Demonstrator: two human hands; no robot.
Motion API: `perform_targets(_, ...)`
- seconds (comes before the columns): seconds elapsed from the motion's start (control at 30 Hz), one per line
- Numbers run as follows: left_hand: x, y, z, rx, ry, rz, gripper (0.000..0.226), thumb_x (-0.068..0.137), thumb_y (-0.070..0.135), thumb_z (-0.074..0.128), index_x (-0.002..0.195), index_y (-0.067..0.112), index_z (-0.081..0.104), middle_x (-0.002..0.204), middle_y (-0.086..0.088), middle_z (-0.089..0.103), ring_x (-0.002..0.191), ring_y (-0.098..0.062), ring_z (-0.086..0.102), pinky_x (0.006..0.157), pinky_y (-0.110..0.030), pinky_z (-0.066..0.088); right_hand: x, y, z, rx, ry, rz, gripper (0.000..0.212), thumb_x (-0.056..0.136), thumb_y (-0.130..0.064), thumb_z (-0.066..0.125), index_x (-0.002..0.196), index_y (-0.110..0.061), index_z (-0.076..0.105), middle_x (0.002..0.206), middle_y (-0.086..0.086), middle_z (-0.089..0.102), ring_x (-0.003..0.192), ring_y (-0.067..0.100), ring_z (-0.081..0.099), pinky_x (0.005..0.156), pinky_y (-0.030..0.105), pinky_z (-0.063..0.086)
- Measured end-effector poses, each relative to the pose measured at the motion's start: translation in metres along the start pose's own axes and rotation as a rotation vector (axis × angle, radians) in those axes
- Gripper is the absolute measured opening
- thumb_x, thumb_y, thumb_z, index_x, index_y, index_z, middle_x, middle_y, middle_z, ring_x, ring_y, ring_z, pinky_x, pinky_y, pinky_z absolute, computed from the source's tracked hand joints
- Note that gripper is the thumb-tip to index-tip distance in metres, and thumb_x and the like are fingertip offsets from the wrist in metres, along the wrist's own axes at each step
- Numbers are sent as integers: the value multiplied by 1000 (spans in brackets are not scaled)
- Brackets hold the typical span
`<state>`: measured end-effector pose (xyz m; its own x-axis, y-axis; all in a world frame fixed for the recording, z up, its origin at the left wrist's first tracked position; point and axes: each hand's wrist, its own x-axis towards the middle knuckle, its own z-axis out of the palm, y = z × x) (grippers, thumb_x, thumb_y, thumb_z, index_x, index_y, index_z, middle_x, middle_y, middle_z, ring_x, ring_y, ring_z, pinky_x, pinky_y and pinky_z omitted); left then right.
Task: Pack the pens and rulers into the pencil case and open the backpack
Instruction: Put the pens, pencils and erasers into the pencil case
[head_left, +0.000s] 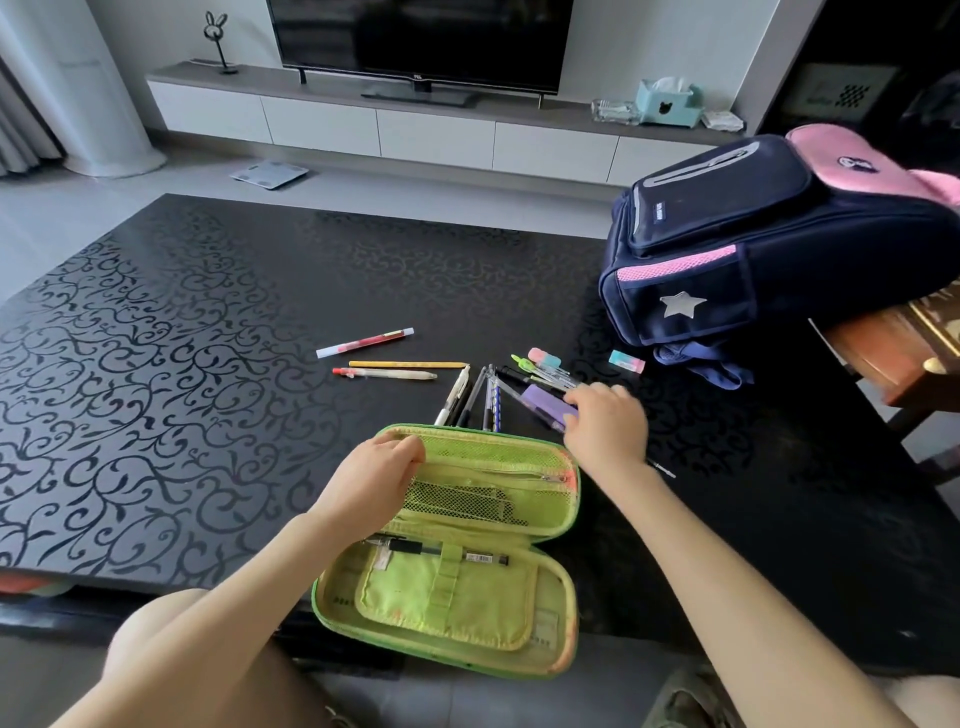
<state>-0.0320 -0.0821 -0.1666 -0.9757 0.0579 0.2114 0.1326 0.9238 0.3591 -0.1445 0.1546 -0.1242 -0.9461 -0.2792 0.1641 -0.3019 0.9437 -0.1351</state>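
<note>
Green pencil case (452, 551) lying open on the dark patterned bench (156, 364), both hands at work over it.

Left hand (371, 475) curled on the far-left rim of the upper flap, grip pinched closed on that edge. Right hand (605, 421) reaching past the case's far-right corner, grip closed around a purple ruler-like piece (543, 402) in the heap of pens (478, 397). One black pen (436, 550) already under the elastic loop in the lower half. Red pen (366, 343), yellow pencil (408, 365) and a clear pen (384, 373) apart to the left of the heap. Small eraser (627, 361) near the navy-and-pink backpack (769, 244), lying zipped shut at the bench's far-right corner.
</note>
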Motion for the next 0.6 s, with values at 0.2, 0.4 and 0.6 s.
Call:
perform_targets(0.2,15,2,-6,74,-21,-17,13,90,15,54,84,11,65,76,-4,66,69,-26,61,57,-31,46,-3,41,22,-156,-153,2,35,91,-33,56,122,-17,53,120,4,60,110,25,53,88,34,39)
perform_targets(0.4,39,6,1,463,-327,192,17,93,19,52,110,15,56,111,1,54,104,-18,48,79,-31,50,-24,47,13,210,32,56,30,90,-20,59,117,-8,61,106,9,65,96,28,55,82,34,41)
perform_targets(0.6,44,19,6,728,-498,341,25,93,0,40,114,4,53,117,-11,54,104,-28,49,85,-35,48,-59,32,-11,453,-23,-132,29,85,-17,65,114,-13,65,98,-2,64,90,17,53,79,28,42)
